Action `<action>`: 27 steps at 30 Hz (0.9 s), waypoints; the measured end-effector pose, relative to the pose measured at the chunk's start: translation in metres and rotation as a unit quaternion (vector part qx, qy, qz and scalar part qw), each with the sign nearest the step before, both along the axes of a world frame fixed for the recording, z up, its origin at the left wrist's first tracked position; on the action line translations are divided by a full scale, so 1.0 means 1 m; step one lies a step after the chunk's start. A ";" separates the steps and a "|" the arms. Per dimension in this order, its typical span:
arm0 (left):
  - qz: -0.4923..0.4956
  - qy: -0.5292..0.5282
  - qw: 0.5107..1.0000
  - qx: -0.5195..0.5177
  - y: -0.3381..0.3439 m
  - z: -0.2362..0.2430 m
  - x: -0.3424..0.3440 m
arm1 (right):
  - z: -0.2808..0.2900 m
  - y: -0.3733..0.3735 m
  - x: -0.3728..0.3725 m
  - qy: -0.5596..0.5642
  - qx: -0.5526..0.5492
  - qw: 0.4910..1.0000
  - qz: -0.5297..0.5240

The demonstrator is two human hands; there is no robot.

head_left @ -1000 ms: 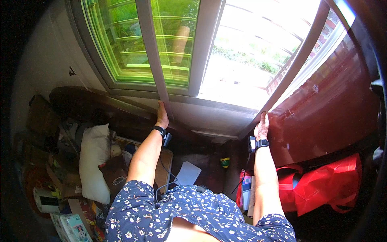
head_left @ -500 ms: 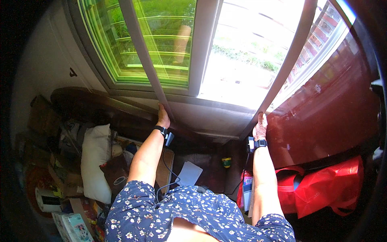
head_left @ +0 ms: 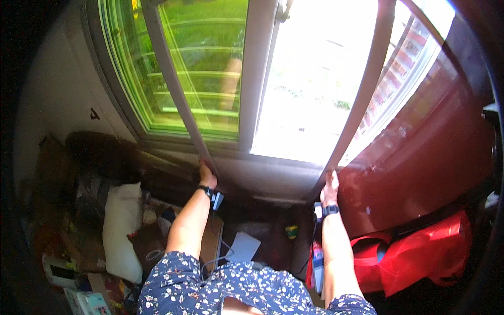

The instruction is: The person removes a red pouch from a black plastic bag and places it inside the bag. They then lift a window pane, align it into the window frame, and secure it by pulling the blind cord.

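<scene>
A tall grey frame (head_left: 170,79), see-through between its two side bars and looking like a window screen, stands upright in front of me. My left hand (head_left: 208,175) is wrapped round its left bar near the lower end. Low on the right bar, my right hand (head_left: 329,188) grips with the thumb lying up along the front; its other fingers are mostly hidden. Behind the frame is a window (head_left: 247,100), its left part showing green glass and its right part bright with daylight. Both wrists carry dark straps with small devices.
A dark red glossy panel (head_left: 409,147) stands at the right, with a red bag (head_left: 425,257) below it. At the left lie a white pillow (head_left: 122,231), boxes and clutter. A white sheet (head_left: 244,247) and a small green-yellow object (head_left: 291,231) are low in the middle.
The window, frame and both hands sit lower in the picture, and the frame's top has shifted left. Both hands keep their grip on the side bars.
</scene>
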State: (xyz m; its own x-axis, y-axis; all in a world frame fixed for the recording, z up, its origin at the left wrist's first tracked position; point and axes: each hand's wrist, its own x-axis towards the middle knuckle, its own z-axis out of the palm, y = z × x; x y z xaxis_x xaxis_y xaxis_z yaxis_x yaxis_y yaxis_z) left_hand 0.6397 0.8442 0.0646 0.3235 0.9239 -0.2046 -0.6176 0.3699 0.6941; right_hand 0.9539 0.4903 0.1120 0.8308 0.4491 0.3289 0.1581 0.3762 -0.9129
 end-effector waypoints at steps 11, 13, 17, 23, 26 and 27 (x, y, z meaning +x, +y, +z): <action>0.006 -0.018 0.999 -0.038 -0.004 0.017 -0.020 | 0.029 -0.022 -0.028 0.069 0.015 0.997 -0.012; -0.023 0.005 1.000 -0.021 -0.008 0.026 -0.022 | 0.026 -0.029 -0.031 0.089 0.032 0.995 -0.021; -0.041 -0.004 0.999 0.004 -0.025 0.053 -0.023 | 0.019 -0.041 -0.030 0.108 0.057 0.992 0.009; -0.033 -0.024 0.999 0.013 -0.032 0.076 -0.012 | 0.022 -0.051 -0.015 0.085 0.095 0.992 0.020; -0.025 -0.006 0.999 0.045 -0.042 0.087 -0.011 | 0.035 -0.061 -0.018 0.074 0.099 0.992 -0.020; -0.015 0.010 0.998 0.053 -0.049 0.093 -0.012 | 0.040 -0.065 -0.021 0.053 0.108 0.992 -0.026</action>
State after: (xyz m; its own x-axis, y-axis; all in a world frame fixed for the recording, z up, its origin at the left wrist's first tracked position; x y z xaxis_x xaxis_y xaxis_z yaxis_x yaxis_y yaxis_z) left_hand 0.6274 0.7957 0.1579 0.3480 0.9306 -0.1135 -0.5931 0.3123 0.7421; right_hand 0.9329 0.4248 0.1519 0.8863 0.3325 0.3224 0.0904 0.5586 -0.8245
